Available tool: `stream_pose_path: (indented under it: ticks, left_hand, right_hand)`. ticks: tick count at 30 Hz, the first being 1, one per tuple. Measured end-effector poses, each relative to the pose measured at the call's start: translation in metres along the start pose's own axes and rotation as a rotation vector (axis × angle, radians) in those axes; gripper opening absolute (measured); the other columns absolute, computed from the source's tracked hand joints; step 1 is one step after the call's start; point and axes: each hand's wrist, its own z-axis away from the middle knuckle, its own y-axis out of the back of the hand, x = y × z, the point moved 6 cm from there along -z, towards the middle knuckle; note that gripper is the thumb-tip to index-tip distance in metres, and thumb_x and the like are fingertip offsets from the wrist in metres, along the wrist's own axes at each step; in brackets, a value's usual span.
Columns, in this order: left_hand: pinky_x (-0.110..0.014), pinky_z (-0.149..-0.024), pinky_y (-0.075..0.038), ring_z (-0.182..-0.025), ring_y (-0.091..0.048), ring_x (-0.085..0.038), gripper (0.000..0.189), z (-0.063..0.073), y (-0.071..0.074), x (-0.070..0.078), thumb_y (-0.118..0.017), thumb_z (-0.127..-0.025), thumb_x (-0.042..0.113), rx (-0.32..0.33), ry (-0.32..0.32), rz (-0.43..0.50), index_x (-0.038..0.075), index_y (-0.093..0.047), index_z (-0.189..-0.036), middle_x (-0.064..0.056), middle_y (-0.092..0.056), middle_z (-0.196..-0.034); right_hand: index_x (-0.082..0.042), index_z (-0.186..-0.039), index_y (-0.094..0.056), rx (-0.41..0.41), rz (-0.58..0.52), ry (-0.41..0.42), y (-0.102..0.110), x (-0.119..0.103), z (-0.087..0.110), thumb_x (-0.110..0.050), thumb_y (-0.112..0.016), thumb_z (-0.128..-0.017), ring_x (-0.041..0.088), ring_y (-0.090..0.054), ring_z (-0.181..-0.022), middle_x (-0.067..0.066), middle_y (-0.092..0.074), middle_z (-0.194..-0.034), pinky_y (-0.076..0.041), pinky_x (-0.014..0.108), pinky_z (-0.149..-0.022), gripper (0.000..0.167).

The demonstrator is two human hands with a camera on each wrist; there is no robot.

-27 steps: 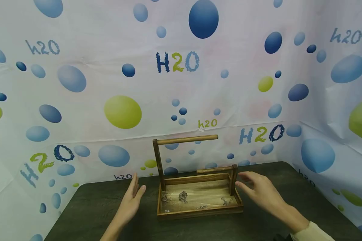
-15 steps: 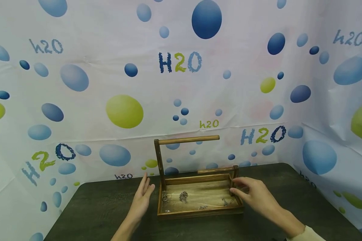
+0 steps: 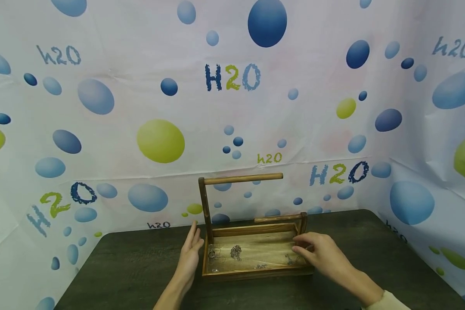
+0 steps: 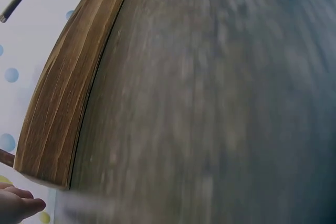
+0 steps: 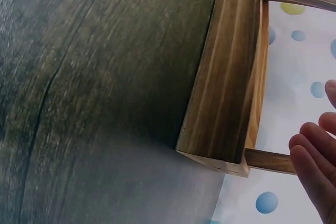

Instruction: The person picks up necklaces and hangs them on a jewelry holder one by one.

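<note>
A wooden jewelry stand with a shallow tray (image 3: 257, 273) and two posts bearing arms of different heights sits on the dark table. In the tray lie a bunched silver chain (image 3: 235, 253), looped jewelry (image 3: 212, 252) at the left and smaller silvery pieces (image 3: 289, 259) at the right. My left hand (image 3: 189, 256) is upright with straight fingers, right beside the tray's left end. At the other end my right hand (image 3: 325, 254) has loosely bent fingers and a parted thumb, overlapping the short post (image 3: 303, 224) and the tray's corner. Nothing shows between its fingertips.
The dark wooden table (image 3: 139, 267) extends to both sides of the stand. Behind it hangs a white curtain (image 3: 120, 142) printed with blue and green bubbles and H2O lettering. The tall post (image 3: 205, 206) rises at the tray's left end, its upper arm (image 3: 244, 178) reaching right.
My left hand has moved right, up to the tray's left end. The right hand has come left over the tray's right end. The stand stays in place; the view shifts slightly.
</note>
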Motion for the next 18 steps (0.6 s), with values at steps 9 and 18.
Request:
stream_pose_path:
  ticks: [9,18]
  left_hand:
    - [-0.065,-0.114,-0.001,-0.150,0.005,-0.043,0.071,-0.004,-0.008,0.000,-0.028,-0.102,-0.004,-0.029,-0.017,0.063,0.020,-0.001,-0.164,-0.022,0.005,-0.166]
    - [-0.067,-0.113,-0.005,-0.152,0.004,-0.037,0.086,-0.003,-0.013,-0.008,-0.027,-0.089,-0.016,-0.032,-0.013,0.053,0.020,-0.006,-0.164,-0.017,0.001,-0.167]
  right_hand:
    - [-0.010,-0.099,-0.078,-0.035,0.027,0.052,-0.008,0.001,-0.008,-0.014,-0.076,-0.088,0.005,-0.065,-0.074,-0.004,-0.073,-0.091,-0.053,0.024,-0.063,0.011]
    - [-0.006,-0.098,-0.079,-0.157,0.031,0.048,-0.024,0.008,-0.008,-0.015,-0.076,-0.088,0.004,-0.065,-0.071,-0.001,-0.074,-0.088,-0.052,0.024,-0.060,0.013]
